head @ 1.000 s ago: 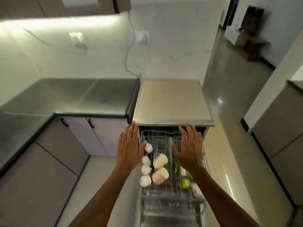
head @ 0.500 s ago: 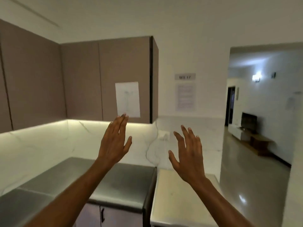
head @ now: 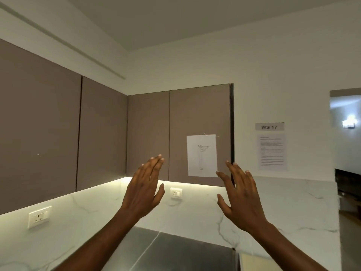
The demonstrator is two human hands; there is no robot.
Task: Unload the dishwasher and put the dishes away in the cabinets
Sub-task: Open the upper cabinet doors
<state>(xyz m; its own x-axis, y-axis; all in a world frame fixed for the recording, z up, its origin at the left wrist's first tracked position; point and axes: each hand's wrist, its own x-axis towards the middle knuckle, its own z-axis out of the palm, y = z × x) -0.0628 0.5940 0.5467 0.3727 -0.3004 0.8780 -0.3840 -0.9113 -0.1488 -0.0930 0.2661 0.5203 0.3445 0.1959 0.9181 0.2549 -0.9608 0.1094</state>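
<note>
- The left hand (head: 143, 194) and the right hand (head: 239, 200) are both raised in front of the wall cabinets (head: 148, 133), apart from each other.
- The fingers (head: 156, 163) of both hands are straight and a little spread, and they hold nothing.
- The dishes and the dishwasher are not in this view, so I cannot say where they lie now.
- The step in hand is, in my judgement, to get a cabinet ready, not yet to carry a dish.
- The cabinet doors are all closed and I see no handles on them.
- The next move probably calls for a hand at the lower edge of the door (head: 199, 132) with the paper sheet (head: 202, 155), to pull it open.
- The right hand seems close to that door's right edge, but I cannot tell if it touches.
- Below the hands there is a grey metal table (head: 175, 251), and a pale top (head: 254, 263) lies just beside it on the right.
- The wall behind is white marble with sockets (head: 39, 216), lit by a strip under the cabinets.
- A sign "WS 17" (head: 269, 126) and a printed notice (head: 272, 152) hang on the white wall, and a doorway (head: 345, 133) opens to another room.
</note>
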